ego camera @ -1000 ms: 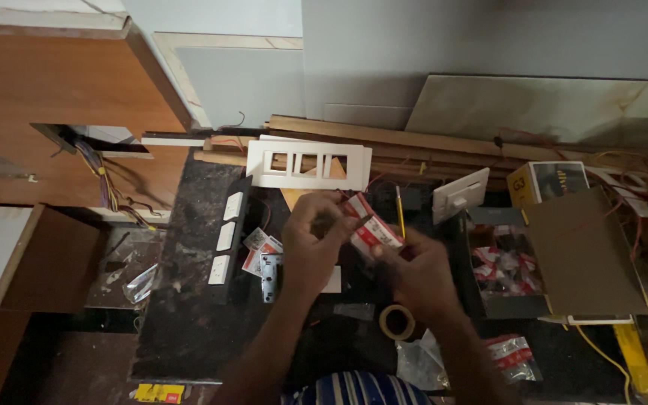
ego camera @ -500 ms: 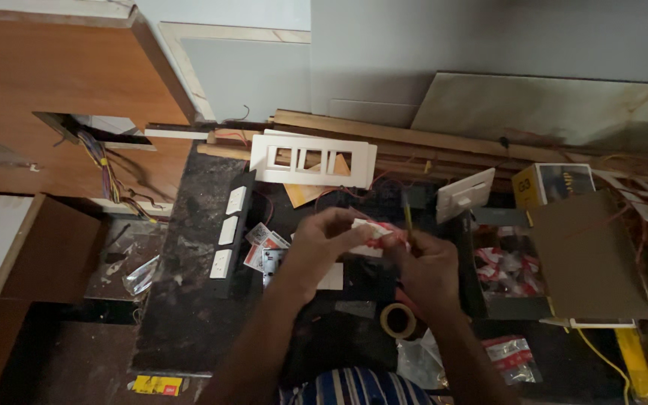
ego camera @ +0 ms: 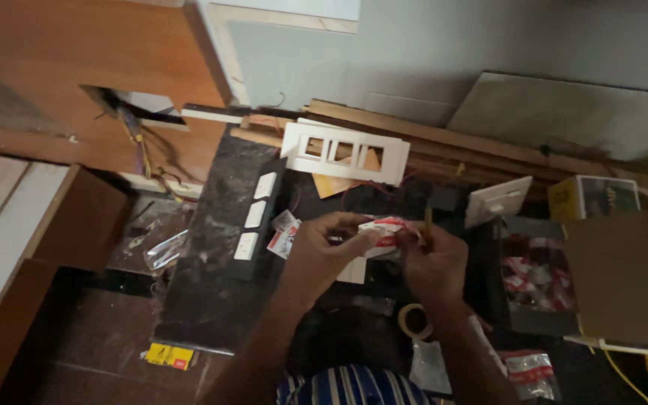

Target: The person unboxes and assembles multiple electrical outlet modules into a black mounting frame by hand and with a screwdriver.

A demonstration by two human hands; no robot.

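Both hands on one small red-and-white packet [ego camera: 384, 231], held above the dark stone slab [ego camera: 211, 300]. Left hand [ego camera: 322, 251] pinches the packet's left end, fingers closed on it. Right hand [ego camera: 433, 259] grips the right end, also clamped; a thin yellow pencil-like stick [ego camera: 428, 219] pokes up from that fist. Just left of the left hand: more red-and-white packets [ego camera: 284, 234] on the slab, then three white switch modules [ego camera: 255, 215] in a row. Beyond the hands, a white multi-window switch frame [ego camera: 346, 152] leans on wood strips. Below the right wrist, a tape roll [ego camera: 414, 321]. Right side: white switch plate [ego camera: 498, 199], open cardboard box [ego camera: 616, 285] with packets inside.
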